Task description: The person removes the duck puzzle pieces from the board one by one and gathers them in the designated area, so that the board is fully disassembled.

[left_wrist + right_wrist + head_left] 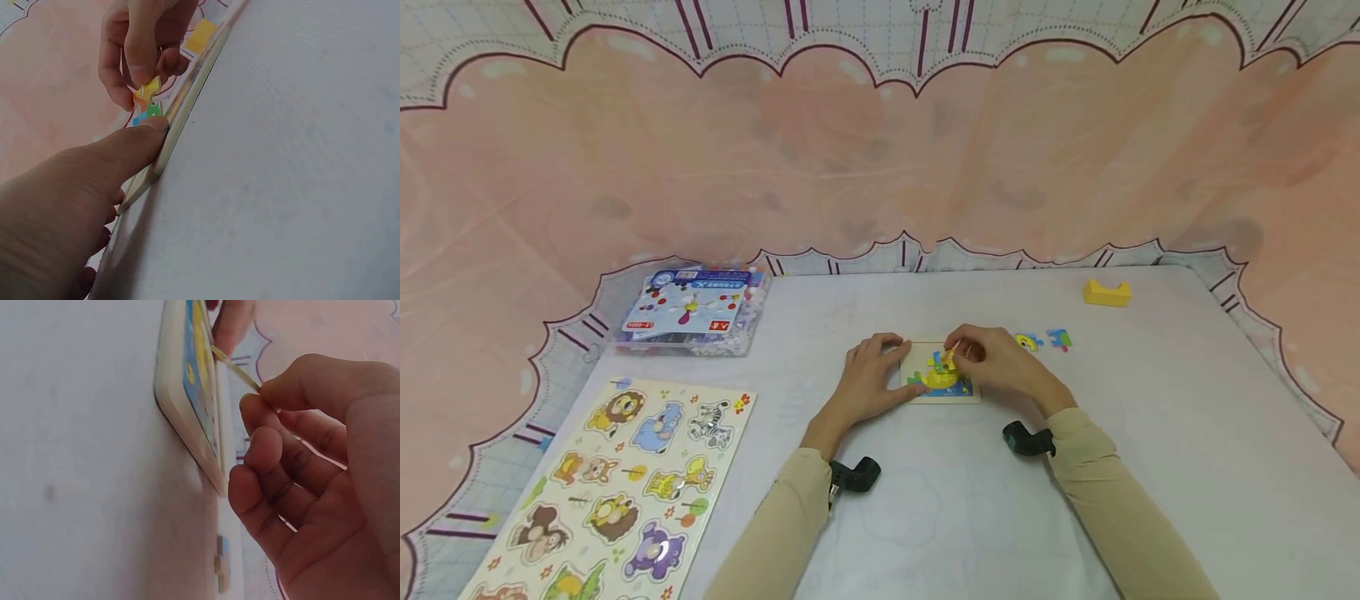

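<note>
A small wooden jigsaw tray (916, 358) lies on the table, its picture partly filled with yellow, green and blue pieces. My left hand (868, 375) holds the tray at its left side, thumb across the near edge. In the left wrist view, that thumb (134, 150) lies over the tray's rim (194, 94). Between thumb and fingertips, my right hand (1000, 362) pinches a thin jigsaw piece (234, 367), tilted over the tray. The piece's face shows yellow and orange in the left wrist view. Two loose jigsaw pieces (1060, 339) lie just beyond the right hand.
At the back left stands a clear plastic box (692, 312) with a blue printed label. A large animal puzzle board (647, 492) covers the front left. Towards the back right sits a yellow block (1107, 293) with a curved notch. A patterned curtain (880, 167) hangs behind the table.
</note>
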